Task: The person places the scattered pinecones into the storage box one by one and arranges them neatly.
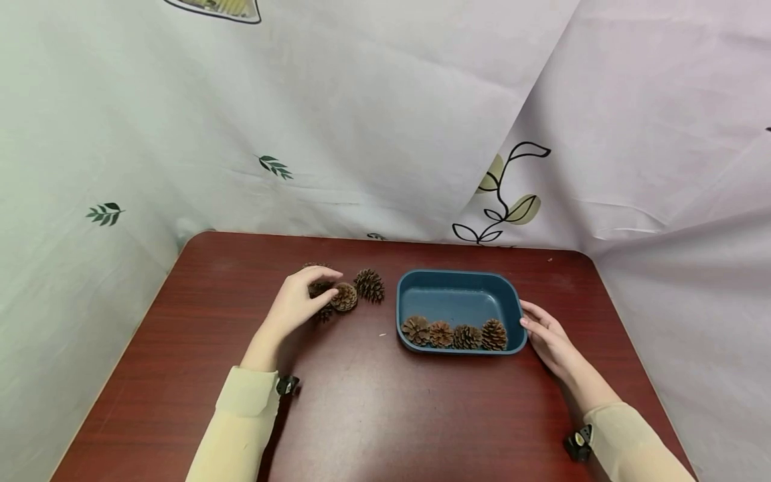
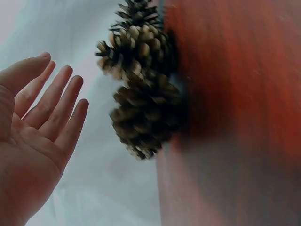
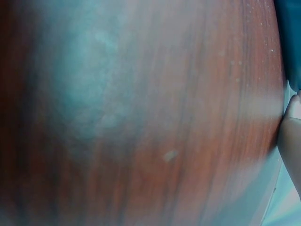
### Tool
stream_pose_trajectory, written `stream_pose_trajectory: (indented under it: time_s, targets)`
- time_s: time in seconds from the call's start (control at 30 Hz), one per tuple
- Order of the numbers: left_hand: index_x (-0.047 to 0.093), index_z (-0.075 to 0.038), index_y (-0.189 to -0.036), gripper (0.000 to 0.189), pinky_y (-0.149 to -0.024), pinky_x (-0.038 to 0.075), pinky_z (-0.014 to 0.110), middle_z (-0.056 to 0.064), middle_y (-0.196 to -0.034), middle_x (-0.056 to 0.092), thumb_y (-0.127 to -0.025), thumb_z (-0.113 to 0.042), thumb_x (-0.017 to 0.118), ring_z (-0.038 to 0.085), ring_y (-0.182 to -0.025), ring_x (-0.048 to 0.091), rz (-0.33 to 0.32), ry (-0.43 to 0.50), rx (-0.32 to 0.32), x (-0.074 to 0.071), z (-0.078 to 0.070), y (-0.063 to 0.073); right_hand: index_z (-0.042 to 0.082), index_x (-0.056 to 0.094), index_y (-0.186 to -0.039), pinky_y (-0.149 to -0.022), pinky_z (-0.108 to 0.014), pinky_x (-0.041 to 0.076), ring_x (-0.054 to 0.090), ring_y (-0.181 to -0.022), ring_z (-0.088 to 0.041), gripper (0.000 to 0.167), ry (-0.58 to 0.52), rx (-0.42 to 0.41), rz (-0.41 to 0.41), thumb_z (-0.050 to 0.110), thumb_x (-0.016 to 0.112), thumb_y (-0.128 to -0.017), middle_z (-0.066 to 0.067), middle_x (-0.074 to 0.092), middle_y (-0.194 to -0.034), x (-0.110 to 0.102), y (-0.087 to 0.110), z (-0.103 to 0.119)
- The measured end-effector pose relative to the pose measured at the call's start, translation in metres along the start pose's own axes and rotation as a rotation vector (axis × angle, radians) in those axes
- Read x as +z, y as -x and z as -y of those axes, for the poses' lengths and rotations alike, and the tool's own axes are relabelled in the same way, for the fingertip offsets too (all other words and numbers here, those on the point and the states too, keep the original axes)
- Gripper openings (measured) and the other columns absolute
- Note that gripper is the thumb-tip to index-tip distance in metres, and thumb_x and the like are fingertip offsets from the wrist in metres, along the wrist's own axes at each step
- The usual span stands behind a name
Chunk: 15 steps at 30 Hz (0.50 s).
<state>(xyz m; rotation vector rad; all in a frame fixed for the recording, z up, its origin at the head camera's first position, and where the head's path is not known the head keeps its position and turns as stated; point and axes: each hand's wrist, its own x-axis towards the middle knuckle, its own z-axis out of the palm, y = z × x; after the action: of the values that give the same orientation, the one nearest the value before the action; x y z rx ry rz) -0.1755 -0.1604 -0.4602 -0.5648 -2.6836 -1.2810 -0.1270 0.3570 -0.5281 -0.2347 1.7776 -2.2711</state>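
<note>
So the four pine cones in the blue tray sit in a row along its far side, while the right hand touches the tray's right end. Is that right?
Not quite: the head view shows the four pine cones along the near side of the blue tray, not the far one. The right hand does touch its right end.
</note>
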Motion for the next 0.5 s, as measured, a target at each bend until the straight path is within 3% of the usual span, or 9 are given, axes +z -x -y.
stream_pose_trajectory:
  time_s: [0.23,0.5]
  targets:
    - [0.076,0.0,-0.122,0.03,-0.104,0.06,0.052,0.018,-0.124,0.076,-0.093,0.003,0.078,0.036,-0.119,0.071,-0.026,0.022,-0.039,-0.002,0.013,0.013,0.022,0.061,-0.14,-0.1,-0.013,0.054,0.069,-0.117,-0.001,0.043,-0.001,-0.001,-0.003,-0.003,0.04,-0.112,0.013,0.07,-0.135,-0.001,0.0,0.0]
    - [0.077,-0.005,-0.122,0.03,-0.107,0.056,0.055,0.015,-0.124,0.076,-0.093,0.001,0.078,0.036,-0.123,0.069,-0.061,-0.017,-0.05,-0.002,0.026,0.023,0.021,0.061,-0.14,-0.1,-0.013,0.054,0.069,-0.117,-0.001,0.045,-0.009,-0.008,0.011,-0.004,0.038,-0.112,0.012,0.07,-0.135,-0.001,0.0,-0.002]
